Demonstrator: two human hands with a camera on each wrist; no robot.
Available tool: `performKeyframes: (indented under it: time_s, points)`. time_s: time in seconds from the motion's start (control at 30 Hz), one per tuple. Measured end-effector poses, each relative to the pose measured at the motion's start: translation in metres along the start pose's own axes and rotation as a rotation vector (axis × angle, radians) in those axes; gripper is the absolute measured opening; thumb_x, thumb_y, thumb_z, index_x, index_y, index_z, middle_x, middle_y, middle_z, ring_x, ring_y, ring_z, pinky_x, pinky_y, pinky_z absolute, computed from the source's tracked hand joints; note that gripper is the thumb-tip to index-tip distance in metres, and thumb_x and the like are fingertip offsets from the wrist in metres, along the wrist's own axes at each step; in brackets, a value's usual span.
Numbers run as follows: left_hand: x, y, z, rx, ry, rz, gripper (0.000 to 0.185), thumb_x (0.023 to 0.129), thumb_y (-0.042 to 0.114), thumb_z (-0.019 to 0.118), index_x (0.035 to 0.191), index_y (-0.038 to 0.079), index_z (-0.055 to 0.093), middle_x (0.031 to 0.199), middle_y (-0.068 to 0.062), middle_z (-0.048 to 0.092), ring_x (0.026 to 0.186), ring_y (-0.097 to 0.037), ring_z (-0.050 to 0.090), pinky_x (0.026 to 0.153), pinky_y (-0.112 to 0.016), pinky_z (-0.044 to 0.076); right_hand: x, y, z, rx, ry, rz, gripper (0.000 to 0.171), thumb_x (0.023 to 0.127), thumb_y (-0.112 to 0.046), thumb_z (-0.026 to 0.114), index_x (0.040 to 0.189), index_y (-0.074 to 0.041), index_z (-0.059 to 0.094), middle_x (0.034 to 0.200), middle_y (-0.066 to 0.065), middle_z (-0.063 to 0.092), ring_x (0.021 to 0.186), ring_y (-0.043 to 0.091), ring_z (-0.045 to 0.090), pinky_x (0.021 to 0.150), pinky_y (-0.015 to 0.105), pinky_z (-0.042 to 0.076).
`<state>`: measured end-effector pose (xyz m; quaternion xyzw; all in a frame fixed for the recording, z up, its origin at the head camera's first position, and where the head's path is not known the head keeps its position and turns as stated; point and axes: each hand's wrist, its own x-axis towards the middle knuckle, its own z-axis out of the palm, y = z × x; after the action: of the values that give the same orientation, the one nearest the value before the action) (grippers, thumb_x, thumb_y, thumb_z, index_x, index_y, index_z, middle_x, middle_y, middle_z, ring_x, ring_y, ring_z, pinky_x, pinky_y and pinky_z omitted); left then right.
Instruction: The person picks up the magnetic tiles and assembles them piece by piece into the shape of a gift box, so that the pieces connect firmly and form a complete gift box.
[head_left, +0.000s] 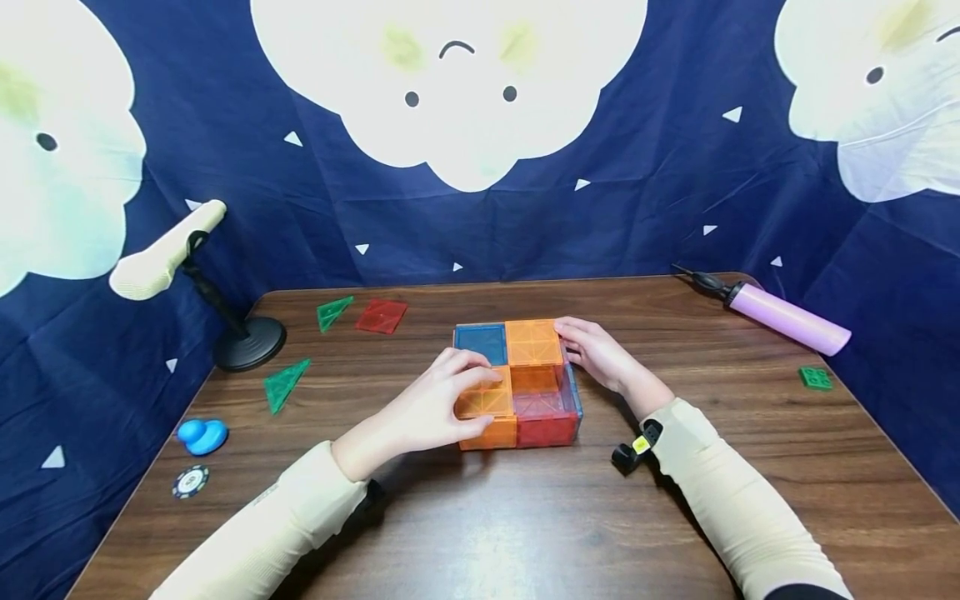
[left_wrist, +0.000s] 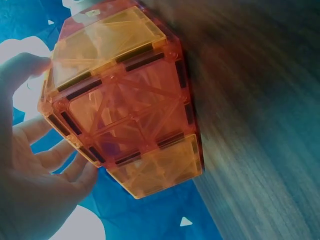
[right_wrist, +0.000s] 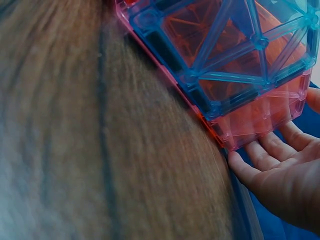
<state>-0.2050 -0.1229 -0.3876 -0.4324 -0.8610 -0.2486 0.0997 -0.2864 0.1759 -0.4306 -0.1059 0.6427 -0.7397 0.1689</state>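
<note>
A box of translucent magnetic tiles stands mid-table. Its top carries a blue tile at back left and orange tiles at back right and front left; the front-right cell is uncovered. My left hand holds the front-left orange tile, thumb at its front edge and curved fingers across its top. In the left wrist view the thumb touches the top edge of the orange wall. Fairly straight, my right hand's fingers touch the pink side wall near the back right.
Green triangle tiles and a red square tile lie left. Beyond are a blue duck, a poker chip and a black stand bearing a cream object. Right lie a purple pump and green brick.
</note>
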Motion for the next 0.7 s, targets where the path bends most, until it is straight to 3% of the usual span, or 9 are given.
performKeyframes:
  time_s: [0.17,0.3,0.43,0.53,0.6,0.7]
  points:
    - [-0.001,-0.004,-0.002,-0.017,0.000,-0.010,0.046,0.088,0.035,0.078,0.126,0.010,0.069,0.128,-0.002,0.059,0.119,-0.020,0.049,0.100,-0.038,0.045,-0.001,-0.001,0.001,0.000,0.007,0.002,0.014,0.108,-0.017,0.047,0.114,-0.008,0.057,0.101,-0.002,0.067,0.094,0.011,0.064,0.083,0.026,0.052]
    - [0.000,-0.018,-0.010,-0.054,0.038,-0.095,0.045,0.098,0.034,0.068,0.133,0.006,0.063,0.133,-0.007,0.059,0.123,-0.025,0.050,0.104,-0.046,0.042,-0.002,-0.002,0.002,0.002,0.007,0.009,0.014,0.108,-0.017,0.047,0.114,-0.009,0.057,0.101,-0.002,0.067,0.094,0.011,0.065,0.083,0.026,0.052]
    - [0.000,-0.056,-0.025,-0.058,0.098,-0.261,0.044,0.103,0.027,0.061,0.137,0.000,0.058,0.135,-0.016,0.058,0.127,-0.032,0.051,0.108,-0.050,0.039,-0.002,-0.001,0.002,0.005,0.009,0.004,0.014,0.108,-0.016,0.047,0.112,-0.010,0.058,0.100,-0.002,0.067,0.093,0.011,0.065,0.083,0.026,0.052]
    - [-0.004,-0.096,-0.034,0.002,0.088,-0.421,0.045,0.104,0.025,0.060,0.137,-0.005,0.056,0.137,-0.024,0.055,0.129,-0.038,0.050,0.110,-0.053,0.037,-0.002,-0.001,0.002,0.003,0.009,0.002,0.014,0.108,-0.017,0.046,0.112,-0.009,0.058,0.100,-0.002,0.068,0.094,0.011,0.065,0.083,0.026,0.052]
    - [-0.007,-0.121,-0.038,0.053,0.037,-0.521,0.048,0.104,0.024,0.059,0.140,-0.008,0.053,0.140,-0.028,0.051,0.130,-0.043,0.049,0.109,-0.055,0.037,-0.002,-0.001,0.002,-0.003,0.008,0.001,0.015,0.109,-0.017,0.047,0.113,-0.009,0.058,0.101,-0.002,0.068,0.095,0.011,0.065,0.084,0.026,0.052]
    - [-0.012,-0.148,-0.041,0.121,-0.097,-0.623,0.057,0.104,0.025,0.057,0.145,-0.012,0.045,0.147,-0.035,0.042,0.136,-0.049,0.042,0.111,-0.057,0.034,-0.002,-0.002,0.001,-0.016,0.005,-0.001,0.017,0.109,-0.018,0.047,0.115,-0.007,0.058,0.101,-0.002,0.068,0.095,0.011,0.064,0.085,0.026,0.052]
